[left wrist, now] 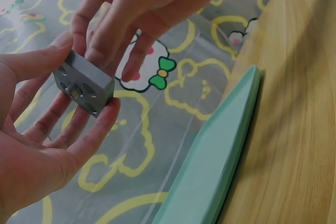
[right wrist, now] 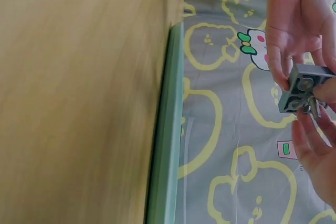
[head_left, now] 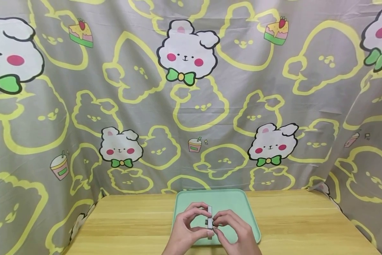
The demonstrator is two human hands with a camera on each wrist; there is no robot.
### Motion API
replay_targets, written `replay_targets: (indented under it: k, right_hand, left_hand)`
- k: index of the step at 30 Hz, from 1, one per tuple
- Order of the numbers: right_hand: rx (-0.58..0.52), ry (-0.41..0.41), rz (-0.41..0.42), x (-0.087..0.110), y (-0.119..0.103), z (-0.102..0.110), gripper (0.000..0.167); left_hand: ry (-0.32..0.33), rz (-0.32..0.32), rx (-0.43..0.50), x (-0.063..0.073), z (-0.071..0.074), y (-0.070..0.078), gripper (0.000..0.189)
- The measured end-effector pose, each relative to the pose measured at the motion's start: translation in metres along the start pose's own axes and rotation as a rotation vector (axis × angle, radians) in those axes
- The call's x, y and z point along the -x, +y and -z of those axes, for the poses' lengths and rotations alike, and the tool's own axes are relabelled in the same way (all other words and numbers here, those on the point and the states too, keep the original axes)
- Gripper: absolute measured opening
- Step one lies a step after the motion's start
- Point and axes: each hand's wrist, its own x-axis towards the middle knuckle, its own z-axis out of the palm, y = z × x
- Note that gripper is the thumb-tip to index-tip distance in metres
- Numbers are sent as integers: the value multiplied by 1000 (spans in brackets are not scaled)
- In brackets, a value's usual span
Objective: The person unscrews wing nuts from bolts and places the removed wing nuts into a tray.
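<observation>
My left hand (head_left: 184,228) grips a small grey metal block (left wrist: 86,83) by its edges, thumb on one side and fingertips on the other. Round holes show in the block's broad face, and a short stub stands out near their middle in the left wrist view. On the opposite face, a small metal screw (right wrist: 314,107) sticks out among the holes. The thumb and fingers of my right hand (head_left: 239,228) pinch around this screw, partly covering it. Both hands hold the block upright above the pale green tray (head_left: 216,196).
The tray lies on a wood-grain table (head_left: 130,219), its raised rim facing the hands. A grey cloth (head_left: 184,106) with yellow outlines and white cartoon heads hangs behind the table and along both sides.
</observation>
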Motion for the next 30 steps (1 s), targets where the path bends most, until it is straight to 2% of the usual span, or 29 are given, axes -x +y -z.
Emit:
replay_targets:
  k: [2,5,8,10,13,15,18,23,27,30]
  right_hand:
    - [-22,-15,-77,-1,-4,3,39]
    - [-96,-25,-221,-4,-10,8,31]
    - [-198,-10,-456,-9,-14,12,15]
    - [-288,-5,-617,-11,-15,15,12]
    - [-406,-36,-828,-14,-12,19,23]
    - [-481,-78,-916,-15,-8,22,31]
    - [-572,-148,-996,-15,-3,26,37]
    - [-673,-241,-1042,-14,2,28,41]
    - [-708,-259,-1045,-12,5,28,42]
    - [-735,-257,-1045,-10,6,27,40]
  left_hand:
    - [3,-3,2,0,-1,0,36]
    - [1,-6,1,0,-2,0,35]
    - [1,-10,-17,0,-3,1,36]
    - [2,-14,-39,0,-4,1,36]
    - [6,-22,-79,1,-5,1,37]
    - [7,-25,-100,1,-5,1,36]
    - [3,-19,-124,2,-6,1,35]
    - [-6,-27,-137,2,-6,-1,32]
    - [-9,-45,-148,2,-6,-1,30]
    - [-9,-32,-153,2,-7,-1,30]
